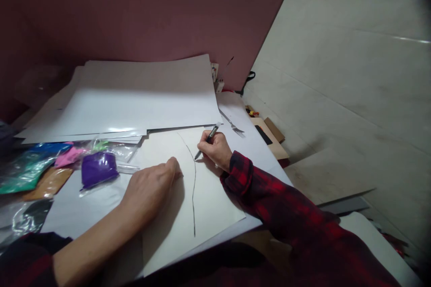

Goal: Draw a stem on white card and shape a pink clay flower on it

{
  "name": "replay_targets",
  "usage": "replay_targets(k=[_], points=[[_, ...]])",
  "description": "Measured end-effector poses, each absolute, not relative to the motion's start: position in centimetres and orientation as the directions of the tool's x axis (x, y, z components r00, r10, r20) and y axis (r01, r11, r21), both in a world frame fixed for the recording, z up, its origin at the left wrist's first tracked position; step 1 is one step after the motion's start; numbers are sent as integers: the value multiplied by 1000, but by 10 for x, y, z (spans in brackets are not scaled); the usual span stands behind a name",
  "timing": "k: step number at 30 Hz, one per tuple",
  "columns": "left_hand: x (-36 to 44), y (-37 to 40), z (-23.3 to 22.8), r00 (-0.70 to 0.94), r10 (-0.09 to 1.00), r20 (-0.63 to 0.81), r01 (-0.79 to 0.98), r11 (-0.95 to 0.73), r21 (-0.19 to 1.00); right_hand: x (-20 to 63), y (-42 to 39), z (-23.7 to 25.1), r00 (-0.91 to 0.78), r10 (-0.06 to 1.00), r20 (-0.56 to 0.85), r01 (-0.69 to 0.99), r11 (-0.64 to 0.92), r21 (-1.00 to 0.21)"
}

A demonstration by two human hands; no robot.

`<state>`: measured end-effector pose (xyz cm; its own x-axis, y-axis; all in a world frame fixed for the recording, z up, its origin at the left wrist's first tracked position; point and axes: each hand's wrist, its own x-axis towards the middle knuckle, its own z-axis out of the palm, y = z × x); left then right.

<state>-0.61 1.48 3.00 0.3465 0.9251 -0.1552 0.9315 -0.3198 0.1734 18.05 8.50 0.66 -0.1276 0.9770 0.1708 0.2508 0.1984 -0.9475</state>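
Note:
My right hand is closed around a black-and-clear pen, with the pen's tip touching a sheet of paper. A dark curved line runs down the sheet from near its far edge, passing by the pen tip. My left hand rests on the left part of the same sheet, its fingers curled in and pressed together; nothing shows in them, though the palm side is hidden. A fork lies on the white table surface beyond my right hand.
Large white sheets are stacked at the back against a dark pink wall. Clear bags of coloured material, including a purple bag and a green bag, lie at left. Cardboard stands beyond the table's right edge.

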Motion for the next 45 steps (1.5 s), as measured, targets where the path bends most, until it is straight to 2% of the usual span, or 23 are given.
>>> replay_targets(k=[16,27,45], points=[[-7,14,29,360,927,-104,923,-337,188,181,86,7,-127,975,185,265,213,-941],[-5,14,31,355,927,-125,926,-330,183,181,83,9,-177,972,155,237,195,-952],[-7,14,30,354,926,-131,927,-329,181,181,83,10,-168,977,135,208,169,-963]])
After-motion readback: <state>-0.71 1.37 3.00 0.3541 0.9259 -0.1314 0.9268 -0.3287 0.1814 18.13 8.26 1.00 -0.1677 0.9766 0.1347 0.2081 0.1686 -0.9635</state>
